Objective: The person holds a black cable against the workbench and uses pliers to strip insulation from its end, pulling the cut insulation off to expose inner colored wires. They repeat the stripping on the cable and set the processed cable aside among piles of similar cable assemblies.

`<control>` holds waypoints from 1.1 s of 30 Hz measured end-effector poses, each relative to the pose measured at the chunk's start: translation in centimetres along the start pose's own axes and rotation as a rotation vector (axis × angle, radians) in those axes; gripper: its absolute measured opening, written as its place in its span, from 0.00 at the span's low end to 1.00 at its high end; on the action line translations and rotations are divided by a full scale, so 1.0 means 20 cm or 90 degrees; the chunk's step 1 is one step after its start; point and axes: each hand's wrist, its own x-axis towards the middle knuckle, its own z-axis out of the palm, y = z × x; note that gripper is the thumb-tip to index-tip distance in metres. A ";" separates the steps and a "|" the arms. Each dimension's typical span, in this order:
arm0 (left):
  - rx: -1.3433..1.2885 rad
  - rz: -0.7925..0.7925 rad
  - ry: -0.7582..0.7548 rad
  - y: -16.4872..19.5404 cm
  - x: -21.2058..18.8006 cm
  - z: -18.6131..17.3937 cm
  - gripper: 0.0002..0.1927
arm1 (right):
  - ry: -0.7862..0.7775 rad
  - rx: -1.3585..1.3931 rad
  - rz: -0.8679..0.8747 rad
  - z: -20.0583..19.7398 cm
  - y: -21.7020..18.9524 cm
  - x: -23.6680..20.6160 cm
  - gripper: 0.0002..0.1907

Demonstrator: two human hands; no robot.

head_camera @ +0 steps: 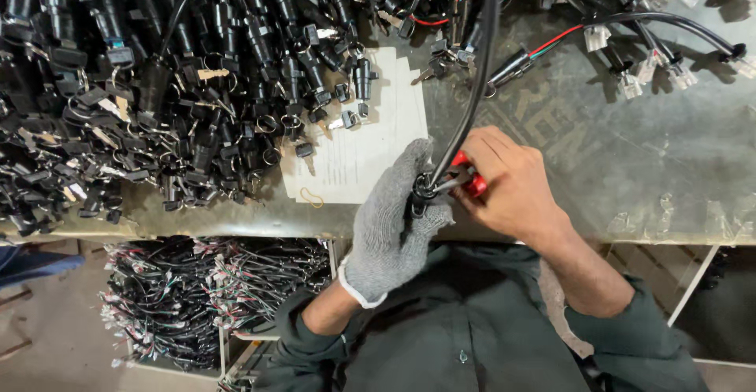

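Hands (441,195) clasped around black cable (472,85)

This is an assembly workshop. A worn metal tabletop (614,156) carries a big heap of black key switches (157,85) with wired connectors (654,69). Bundled wire harnesses (205,297) fill a bin beneath it.

The left hand (390,227) wore a grey knitted cloth glove, rough and matt. It gripped a glossy black plastic-sheathed cable (472,85). The bare right hand (504,183) held red, smooth plastic-handled pliers (466,176). Beneath both lay a dull, scuffed metal table (630,156) and matt white paper (370,148).
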 end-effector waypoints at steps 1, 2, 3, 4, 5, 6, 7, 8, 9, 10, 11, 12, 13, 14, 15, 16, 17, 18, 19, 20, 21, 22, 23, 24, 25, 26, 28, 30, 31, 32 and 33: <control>0.014 -0.017 0.010 -0.01 -0.02 0.02 0.37 | 0.002 0.001 -0.002 0.00 -0.01 0.00 0.21; 0.030 -0.030 0.022 -0.02 -0.04 0.03 0.37 | 0.004 -0.010 0.015 0.00 -0.02 0.01 0.21; 0.045 -0.045 0.030 -0.03 -0.05 0.04 0.38 | 0.004 -0.020 0.036 -0.01 -0.03 0.02 0.21; 0.097 -0.041 0.025 -0.03 -0.06 0.05 0.38 | 0.005 -0.029 0.058 -0.01 -0.04 0.02 0.20; 0.150 -0.033 0.021 -0.04 -0.07 0.05 0.38 | -0.001 -0.056 0.059 -0.02 -0.04 0.02 0.19; 0.202 -0.024 0.019 -0.04 -0.08 0.06 0.38 | -0.006 -0.083 0.059 -0.04 -0.05 0.01 0.18; 0.241 0.005 0.029 -0.04 -0.08 0.06 0.38 | -0.012 -0.110 0.061 -0.05 -0.06 0.00 0.17; 0.279 0.032 0.037 -0.04 -0.08 0.07 0.38 | 0.002 -0.123 0.073 -0.05 -0.06 -0.02 0.17; 0.316 0.052 0.045 -0.04 -0.09 0.07 0.38 | 0.008 -0.133 0.086 -0.06 -0.07 -0.04 0.17; 0.354 0.047 0.044 -0.04 -0.09 0.07 0.37 | 0.015 -0.142 0.101 -0.05 -0.07 -0.06 0.18; 0.393 0.049 0.045 -0.04 -0.09 0.08 0.37 | 0.016 -0.157 0.110 -0.04 -0.06 -0.08 0.18; 0.431 0.056 0.045 -0.04 -0.09 0.08 0.36 | 0.020 -0.174 0.120 -0.03 -0.06 -0.09 0.17; 0.448 0.051 0.043 -0.04 -0.09 0.09 0.36 | 0.024 -0.190 0.131 -0.02 -0.06 -0.10 0.16; 0.465 0.048 0.040 -0.04 -0.08 0.09 0.36 | 0.027 -0.174 0.143 -0.01 -0.06 -0.11 0.16; 0.483 0.045 0.040 -0.04 -0.08 0.09 0.35 | 0.030 -0.160 0.153 0.00 -0.06 -0.12 0.16; 0.497 0.069 0.042 -0.04 -0.07 0.09 0.36 | 0.032 -0.145 0.161 0.01 -0.06 -0.12 0.17; 0.512 0.086 0.039 -0.04 -0.06 0.08 0.36 | 0.043 -0.105 0.137 0.02 -0.07 -0.13 0.16; 0.525 0.099 0.033 -0.04 -0.04 0.07 0.36 | 0.050 -0.065 0.117 0.02 -0.08 -0.13 0.15; 0.518 0.108 0.016 -0.04 -0.03 0.05 0.37 | 0.060 -0.025 0.095 0.02 -0.09 -0.13 0.14; 0.514 0.121 0.004 -0.04 -0.02 0.04 0.38 | 0.037 -0.022 0.134 0.02 -0.11 -0.13 0.15; 0.511 0.139 -0.006 -0.03 0.00 0.02 0.39 | 0.019 -0.022 0.171 0.03 -0.12 -0.13 0.17; 0.422 0.104 -0.021 -0.02 0.01 0.01 0.41 | 0.002 -0.022 0.210 0.03 -0.12 -0.12 0.19; 0.332 0.068 -0.038 -0.01 0.01 0.00 0.43 | 0.019 -0.052 0.208 0.04 -0.12 -0.11 0.18; 0.241 0.034 -0.054 0.01 0.01 -0.02 0.45 | 0.036 -0.084 0.206 0.05 -0.11 -0.10 0.18; 0.202 -0.012 -0.088 0.03 0.01 -0.03 0.43 | 0.052 -0.117 0.205 0.05 -0.10 -0.09 0.18; 0.160 -0.064 -0.121 0.05 0.01 -0.04 0.41 | 0.075 -0.092 0.164 0.06 -0.08 -0.08 0.17; -0.076 -0.148 -0.183 0.07 -0.01 -0.05 0.37 | 0.125 -0.042 0.066 0.07 -0.02 -0.05 0.16; -0.476 -0.236 -0.247 0.09 -0.03 -0.05 0.33 | 0.113 0.038 -0.023 0.08 0.02 -0.04 0.18; -0.462 -0.237 -0.235 0.09 -0.04 -0.05 0.33 | 0.106 0.079 -0.067 0.08 0.04 -0.04 0.19; -0.446 -0.231 -0.227 0.08 -0.05 -0.04 0.33 | 0.076 0.112 -0.076 0.08 0.06 -0.03 0.18; -0.431 -0.224 -0.220 0.07 -0.05 -0.03 0.33 | 0.046 0.143 -0.083 0.08 0.08 -0.03 0.17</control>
